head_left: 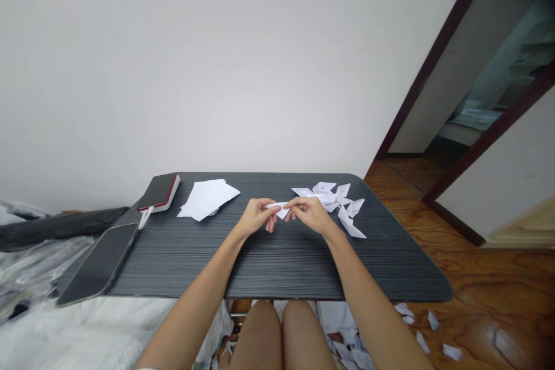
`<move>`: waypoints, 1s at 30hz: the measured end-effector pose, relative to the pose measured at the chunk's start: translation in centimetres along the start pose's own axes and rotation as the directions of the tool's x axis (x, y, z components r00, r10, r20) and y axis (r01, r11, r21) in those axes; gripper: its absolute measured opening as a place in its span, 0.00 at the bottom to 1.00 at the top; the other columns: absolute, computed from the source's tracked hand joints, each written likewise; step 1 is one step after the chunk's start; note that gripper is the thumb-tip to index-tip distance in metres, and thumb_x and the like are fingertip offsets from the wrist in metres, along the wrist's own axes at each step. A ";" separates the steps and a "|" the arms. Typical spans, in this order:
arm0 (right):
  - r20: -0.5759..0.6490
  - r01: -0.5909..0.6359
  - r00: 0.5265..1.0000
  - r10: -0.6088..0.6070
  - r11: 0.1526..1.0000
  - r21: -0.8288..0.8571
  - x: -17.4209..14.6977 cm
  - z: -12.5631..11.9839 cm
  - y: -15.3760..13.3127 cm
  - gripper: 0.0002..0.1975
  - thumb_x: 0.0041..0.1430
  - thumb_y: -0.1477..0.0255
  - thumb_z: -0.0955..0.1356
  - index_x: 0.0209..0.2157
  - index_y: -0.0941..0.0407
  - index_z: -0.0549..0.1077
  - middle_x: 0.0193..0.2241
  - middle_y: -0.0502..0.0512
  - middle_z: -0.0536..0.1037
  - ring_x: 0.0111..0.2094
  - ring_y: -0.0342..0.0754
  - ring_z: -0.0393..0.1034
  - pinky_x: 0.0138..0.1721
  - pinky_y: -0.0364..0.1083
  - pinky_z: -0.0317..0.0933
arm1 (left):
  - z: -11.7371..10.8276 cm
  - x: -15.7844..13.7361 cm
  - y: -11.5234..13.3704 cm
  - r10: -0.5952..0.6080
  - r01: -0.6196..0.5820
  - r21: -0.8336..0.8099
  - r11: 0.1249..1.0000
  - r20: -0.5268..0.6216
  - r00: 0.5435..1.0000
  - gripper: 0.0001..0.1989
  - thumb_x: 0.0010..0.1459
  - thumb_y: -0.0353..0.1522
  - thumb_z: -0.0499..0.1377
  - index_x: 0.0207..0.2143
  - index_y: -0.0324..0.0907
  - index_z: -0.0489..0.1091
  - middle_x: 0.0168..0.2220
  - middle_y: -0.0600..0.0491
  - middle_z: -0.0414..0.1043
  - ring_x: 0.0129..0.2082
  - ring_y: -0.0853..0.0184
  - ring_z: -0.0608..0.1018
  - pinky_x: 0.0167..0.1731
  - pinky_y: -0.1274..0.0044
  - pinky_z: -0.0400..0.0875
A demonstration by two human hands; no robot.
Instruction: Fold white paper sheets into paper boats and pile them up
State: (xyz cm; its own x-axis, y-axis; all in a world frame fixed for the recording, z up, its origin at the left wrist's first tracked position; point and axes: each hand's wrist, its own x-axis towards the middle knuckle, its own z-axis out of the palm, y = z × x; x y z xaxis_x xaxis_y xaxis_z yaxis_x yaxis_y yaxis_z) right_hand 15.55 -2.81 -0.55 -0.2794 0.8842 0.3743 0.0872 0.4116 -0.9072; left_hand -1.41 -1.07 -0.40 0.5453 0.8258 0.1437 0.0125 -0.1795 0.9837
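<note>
Between my two hands, above the middle of the dark table, is a small folded piece of white paper [282, 213]. My left hand [259, 215] pinches its left end between thumb and fingers. At the right end, my right hand [307, 211] grips it with thumb and forefinger. The paper comes to a point at the bottom. Just beyond my right hand lies a loose heap of folded white paper pieces [352, 221], partly hidden by that hand. A stack of flat white paper sheets [208, 199] rests to the left of my hands.
A phone [99, 263] lies at the table's [286, 277] left edge, joined by a white cable [145, 217] to a dark box-shaped device with a red edge [159, 192]. A white wall [260, 69] stands behind. Paper scraps [452, 351] lie on the wooden floor at right.
</note>
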 end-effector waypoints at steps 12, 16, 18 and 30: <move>-0.048 -0.104 0.993 0.111 0.987 0.126 0.5 0.0 -0.8 0.12 0.45 0.68 0.67 0.29 0.62 0.73 0.17 0.53 0.74 0.16 0.41 0.64 0.19 0.41 0.55 | 0.2 -0.1 -0.4 0.097 -0.089 0.088 0.992 -0.088 0.991 0.15 0.51 0.39 0.53 0.29 0.33 0.68 0.15 0.54 0.66 0.12 0.74 0.68 0.12 0.84 0.61; -0.069 -0.096 0.992 0.106 0.986 0.136 0.6 0.0 -0.3 0.11 0.46 0.67 0.66 0.28 0.61 0.72 0.15 0.53 0.73 0.15 0.41 0.65 0.17 0.40 0.52 | 0.5 0.0 -0.4 0.100 -0.094 0.064 0.994 -0.101 0.990 0.17 0.52 0.40 0.50 0.23 0.34 0.65 0.14 0.54 0.65 0.11 0.74 0.68 0.10 0.84 0.59; -0.095 -0.088 0.990 0.101 0.988 0.128 0.7 0.2 0.1 0.11 0.47 0.67 0.66 0.27 0.61 0.71 0.14 0.52 0.72 0.15 0.42 0.65 0.16 0.40 0.51 | 0.5 0.0 -0.5 0.104 -0.094 0.090 0.991 -0.109 0.989 0.18 0.53 0.40 0.49 0.22 0.34 0.64 0.13 0.55 0.63 0.10 0.75 0.66 0.10 0.85 0.57; -0.038 -0.167 0.984 0.172 0.980 0.109 0.8 0.9 1.0 0.13 0.51 0.65 0.61 0.26 0.61 0.67 0.10 0.50 0.71 0.09 0.39 0.59 0.11 0.38 0.47 | 0.6 -0.2 -0.2 0.074 -0.075 0.224 0.972 0.013 0.997 0.18 0.55 0.39 0.46 0.25 0.35 0.66 0.13 0.57 0.63 0.09 0.78 0.62 0.10 0.86 0.53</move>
State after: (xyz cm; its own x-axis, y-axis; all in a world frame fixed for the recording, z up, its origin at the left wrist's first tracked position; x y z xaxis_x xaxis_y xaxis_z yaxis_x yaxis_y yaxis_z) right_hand 14.57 -1.93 -1.35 -0.2237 0.9496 0.2197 0.0282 0.2317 -0.9724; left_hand -1.07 -1.53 -0.70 0.5558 0.8032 0.2144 0.1594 -0.3560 0.9208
